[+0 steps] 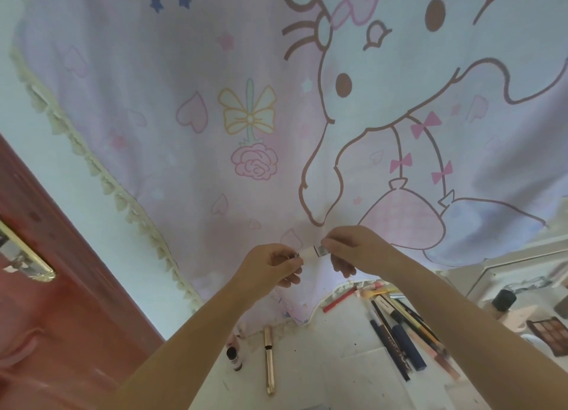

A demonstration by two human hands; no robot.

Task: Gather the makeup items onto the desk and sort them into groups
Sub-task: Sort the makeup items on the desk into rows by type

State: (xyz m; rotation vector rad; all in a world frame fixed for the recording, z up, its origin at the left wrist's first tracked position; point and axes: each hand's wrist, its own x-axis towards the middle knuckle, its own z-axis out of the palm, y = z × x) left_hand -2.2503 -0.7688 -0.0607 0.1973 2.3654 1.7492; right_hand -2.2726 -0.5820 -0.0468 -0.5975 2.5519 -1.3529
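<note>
Hands: both were raised above the desk in front of the cartoon-print curtain (215, 102); the left hand (270, 265) pinched one end of a small white tube (310, 252), and the right hand (353, 247) pinched its silver end, so the two hands were joined through the tube.
Small white tube: held level between the fingertips, well above the desk (322, 363); whether its cap was on, loose or coming off could not be told.
Far-right group: a pile of pencils and pens (399, 326) lay fanned together on the desk, with a red pencil (339, 300) at its left edge, partly under the curtain hem.
Near-left group: a gold tube (269, 359) lay alone, and a small dark-capped bottle (234, 359) stood just to its left.
Right edge: a dark-capped foundation bottle (502, 303) and an eyeshadow palette (550, 333) sat near the right forearm.
Step in hand: apparently checking or closing the tube before sorting it; grouping seemed well along.
Next move: judged to call for lowering the tube and choosing its group, probably by the gold tube and bottle rather than the pencils, and setting it down without scattering the pile.
</note>
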